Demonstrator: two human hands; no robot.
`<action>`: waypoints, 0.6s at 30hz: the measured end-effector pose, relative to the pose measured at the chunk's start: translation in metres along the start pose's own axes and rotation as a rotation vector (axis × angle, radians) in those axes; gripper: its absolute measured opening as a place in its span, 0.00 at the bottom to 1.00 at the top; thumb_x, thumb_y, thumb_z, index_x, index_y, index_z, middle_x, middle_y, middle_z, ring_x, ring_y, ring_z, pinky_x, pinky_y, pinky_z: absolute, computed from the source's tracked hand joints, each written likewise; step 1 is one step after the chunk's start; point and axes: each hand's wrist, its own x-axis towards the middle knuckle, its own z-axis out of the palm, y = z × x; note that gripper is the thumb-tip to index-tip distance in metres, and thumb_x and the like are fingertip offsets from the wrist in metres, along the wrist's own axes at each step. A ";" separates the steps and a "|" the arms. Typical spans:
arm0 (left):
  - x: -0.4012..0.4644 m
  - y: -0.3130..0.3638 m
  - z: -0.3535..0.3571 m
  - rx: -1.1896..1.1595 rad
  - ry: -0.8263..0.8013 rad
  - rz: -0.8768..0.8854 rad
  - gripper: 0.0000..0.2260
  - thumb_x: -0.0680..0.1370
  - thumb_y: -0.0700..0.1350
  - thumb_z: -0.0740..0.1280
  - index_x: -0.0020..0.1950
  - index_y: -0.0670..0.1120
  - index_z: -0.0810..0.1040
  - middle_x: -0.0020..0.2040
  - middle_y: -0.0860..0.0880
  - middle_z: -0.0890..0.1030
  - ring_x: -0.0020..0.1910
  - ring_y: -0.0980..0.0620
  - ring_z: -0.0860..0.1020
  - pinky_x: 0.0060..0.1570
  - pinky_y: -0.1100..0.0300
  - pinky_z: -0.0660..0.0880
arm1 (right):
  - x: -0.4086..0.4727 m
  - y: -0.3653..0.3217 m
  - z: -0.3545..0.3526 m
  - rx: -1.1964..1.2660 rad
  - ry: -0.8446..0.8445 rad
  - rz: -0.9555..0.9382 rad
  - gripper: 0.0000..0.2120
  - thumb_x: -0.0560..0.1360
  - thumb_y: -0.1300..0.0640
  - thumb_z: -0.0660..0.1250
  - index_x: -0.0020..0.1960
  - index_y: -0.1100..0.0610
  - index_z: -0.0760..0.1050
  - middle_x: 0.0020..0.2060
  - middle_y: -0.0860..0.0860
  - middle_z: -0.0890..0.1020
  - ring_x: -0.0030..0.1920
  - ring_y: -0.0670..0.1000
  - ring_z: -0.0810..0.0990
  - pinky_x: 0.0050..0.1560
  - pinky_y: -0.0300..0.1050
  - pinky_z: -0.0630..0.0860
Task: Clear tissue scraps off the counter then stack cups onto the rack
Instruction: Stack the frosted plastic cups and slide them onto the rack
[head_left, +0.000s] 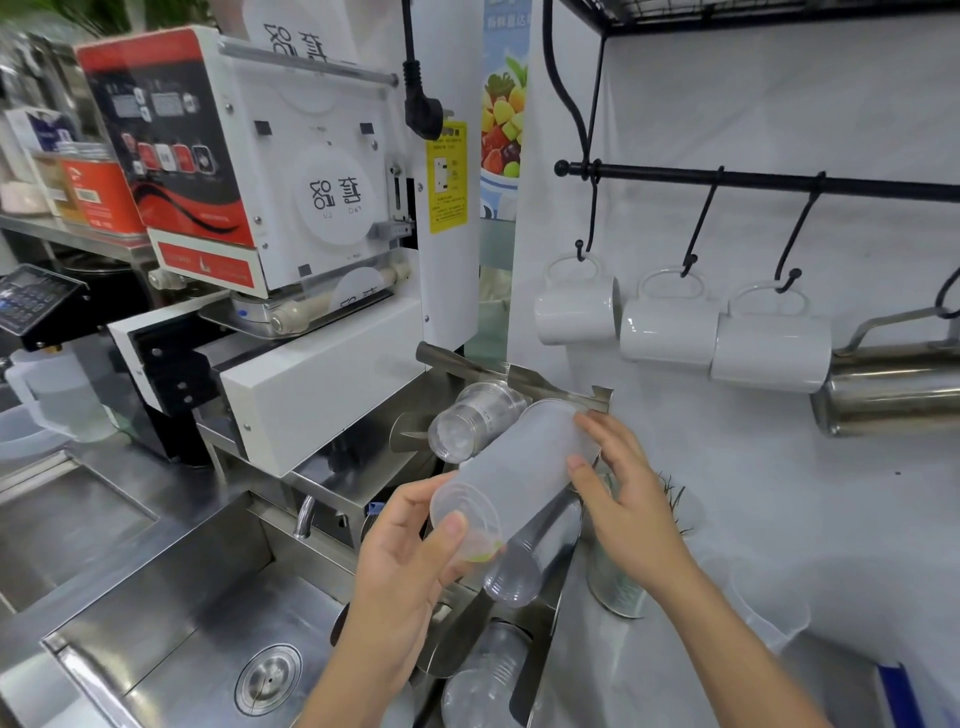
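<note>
A stack of frosted plastic cups lies tilted in both my hands, over the steel cup rack. My left hand grips the stack's lower end, thumb across the bottom cup. My right hand holds the upper end, close to the rack's top edge. Three stacks of clear cups sit in the rack's slots: an upper stack, a middle one under the held stack, and a lower one. No tissue scraps are visible.
A cup-sealing machine stands at the left above a steel sink with a small tap. White mugs and a steel jug hang on hooks from a black rail. A clear pitcher stands right.
</note>
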 end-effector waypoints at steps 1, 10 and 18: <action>0.001 0.000 0.001 -0.005 0.006 -0.001 0.27 0.60 0.57 0.83 0.52 0.45 0.83 0.57 0.40 0.83 0.49 0.36 0.83 0.42 0.55 0.84 | 0.000 0.000 0.000 -0.022 -0.002 0.008 0.19 0.79 0.54 0.64 0.70 0.48 0.70 0.73 0.46 0.66 0.72 0.41 0.64 0.62 0.16 0.55; 0.009 -0.005 0.011 0.017 0.096 0.061 0.15 0.67 0.47 0.79 0.50 0.45 0.83 0.54 0.42 0.85 0.49 0.38 0.85 0.41 0.55 0.84 | -0.016 -0.013 -0.002 -0.062 0.002 -0.047 0.19 0.76 0.50 0.68 0.67 0.48 0.74 0.68 0.42 0.74 0.70 0.37 0.68 0.67 0.23 0.60; 0.021 -0.014 0.021 0.088 0.143 0.054 0.07 0.75 0.30 0.70 0.51 0.37 0.83 0.47 0.41 0.88 0.43 0.43 0.86 0.44 0.55 0.85 | -0.025 -0.030 -0.002 -0.039 0.043 -0.071 0.18 0.71 0.42 0.69 0.60 0.45 0.79 0.60 0.38 0.79 0.64 0.36 0.74 0.63 0.31 0.69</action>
